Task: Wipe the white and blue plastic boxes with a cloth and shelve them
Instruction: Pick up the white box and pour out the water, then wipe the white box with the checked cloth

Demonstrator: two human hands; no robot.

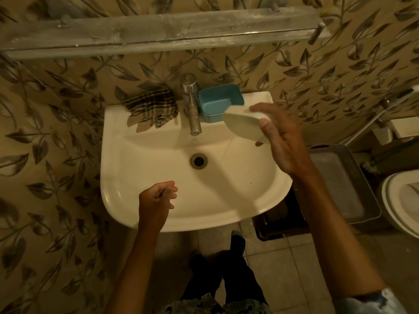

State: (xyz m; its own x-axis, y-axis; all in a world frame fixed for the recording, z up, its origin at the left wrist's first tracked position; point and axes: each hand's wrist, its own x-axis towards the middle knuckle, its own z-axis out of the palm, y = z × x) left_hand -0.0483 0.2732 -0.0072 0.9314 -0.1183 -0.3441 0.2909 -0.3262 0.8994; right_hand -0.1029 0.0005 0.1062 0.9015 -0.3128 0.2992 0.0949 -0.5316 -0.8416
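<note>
My right hand [280,141] grips a white plastic box [242,124], tilted, above the right side of the white sink [140,159]. A blue plastic box [218,102] stands upright on the sink's back ledge, right of the tap and just behind the white box. A checked cloth [152,107] lies crumpled on the ledge left of the tap. My left hand [157,200] hovers over the sink's front rim, fingers loosely curled and holding nothing. A dusty glass shelf [158,32] runs along the wall above the sink.
A chrome tap [191,103] stands at the middle of the ledge. A grey plastic crate [340,184] sits on the floor to the right, with a toilet [401,200] beyond it. Leaf-patterned tiles cover the wall.
</note>
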